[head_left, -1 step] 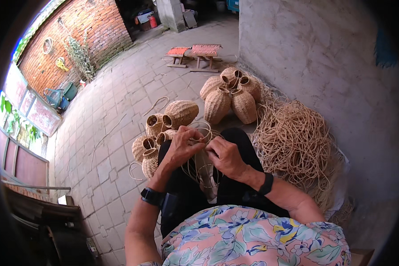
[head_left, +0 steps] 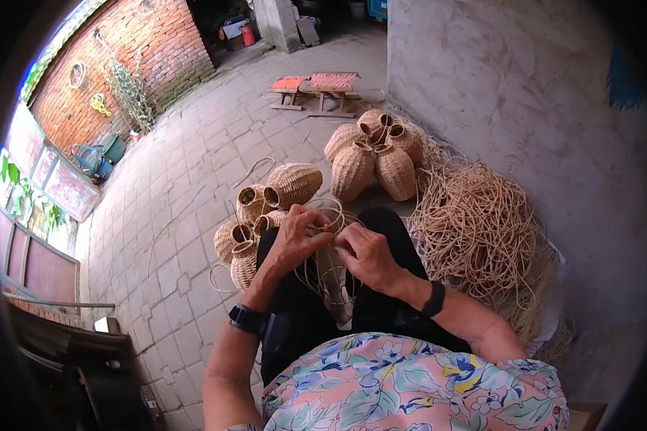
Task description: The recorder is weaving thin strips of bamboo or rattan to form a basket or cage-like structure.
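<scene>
Head view: left hand [head_left: 300, 235] pinches pale cord [head_left: 340, 211] at its fingertips; right hand [head_left: 368, 253], just beside it, is curled closed on cord too. Cord sits between the 2 hands, loops beyond the fingers, strands hanging below. 5 woven baskets [head_left: 295, 184] near left hand; cord pile [head_left: 476, 230] to right hand's right.

First basket group [head_left: 293, 184] lies beside the left knee [head_left: 267, 244], second basket group [head_left: 396, 172] ahead. Cord heap [head_left: 478, 230] lies right, beside the wall [head_left: 503, 86]; two stools [head_left: 333, 80] stand beyond.
</scene>
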A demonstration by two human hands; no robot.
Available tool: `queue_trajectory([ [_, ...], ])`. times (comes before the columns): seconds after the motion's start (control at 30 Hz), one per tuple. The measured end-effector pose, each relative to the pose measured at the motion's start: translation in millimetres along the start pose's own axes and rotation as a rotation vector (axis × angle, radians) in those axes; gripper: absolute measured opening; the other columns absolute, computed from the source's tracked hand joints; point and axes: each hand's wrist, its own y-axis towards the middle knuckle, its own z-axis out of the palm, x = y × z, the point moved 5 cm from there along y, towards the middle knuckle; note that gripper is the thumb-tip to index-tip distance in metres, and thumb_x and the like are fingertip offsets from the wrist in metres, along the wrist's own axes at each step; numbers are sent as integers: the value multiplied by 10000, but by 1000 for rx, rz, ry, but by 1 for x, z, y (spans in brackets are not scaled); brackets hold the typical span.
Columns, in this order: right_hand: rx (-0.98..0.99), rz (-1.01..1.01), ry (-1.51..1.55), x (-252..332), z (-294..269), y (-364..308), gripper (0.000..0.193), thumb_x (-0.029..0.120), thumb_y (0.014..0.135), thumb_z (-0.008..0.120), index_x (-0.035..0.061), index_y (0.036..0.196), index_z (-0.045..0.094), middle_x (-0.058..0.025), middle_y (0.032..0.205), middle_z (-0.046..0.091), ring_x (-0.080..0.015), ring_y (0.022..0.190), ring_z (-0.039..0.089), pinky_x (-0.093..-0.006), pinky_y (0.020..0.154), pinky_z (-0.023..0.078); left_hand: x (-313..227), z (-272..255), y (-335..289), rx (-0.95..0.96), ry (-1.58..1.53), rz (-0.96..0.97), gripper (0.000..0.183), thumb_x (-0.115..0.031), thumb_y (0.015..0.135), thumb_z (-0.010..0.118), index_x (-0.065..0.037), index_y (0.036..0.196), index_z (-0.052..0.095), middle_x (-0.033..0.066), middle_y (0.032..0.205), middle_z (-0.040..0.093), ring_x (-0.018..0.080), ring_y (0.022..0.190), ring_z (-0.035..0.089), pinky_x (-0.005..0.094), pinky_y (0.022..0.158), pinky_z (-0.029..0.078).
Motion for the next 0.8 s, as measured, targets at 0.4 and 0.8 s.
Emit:
queue_trajectory([
  [0.4, 382, 23, -241, 10, -3, -39, 166, 183, 913, 673, 40, 889, 592, -151, 643, 648, -333, 596, 690, -408, 511, 541, 0, 3, 1, -22, 136, 35, 268, -235, 732, 761, -69, 934, 700, 137, 1039, 609, 312, 1077, 556, 434, 986, 421],
  [0.8, 315, -84, -218, 39, -18, -23, 198, 206, 905, 692, 53, 844, 583, -126, 582, 617, -292, 537, 668, -385, 466, 501, -13, 8, 3, -10, 209, 83, 219, -170, 705, 714, -34, 852, 625, 111, 884, 616, 283, 847, 600, 389, 770, 487],
])
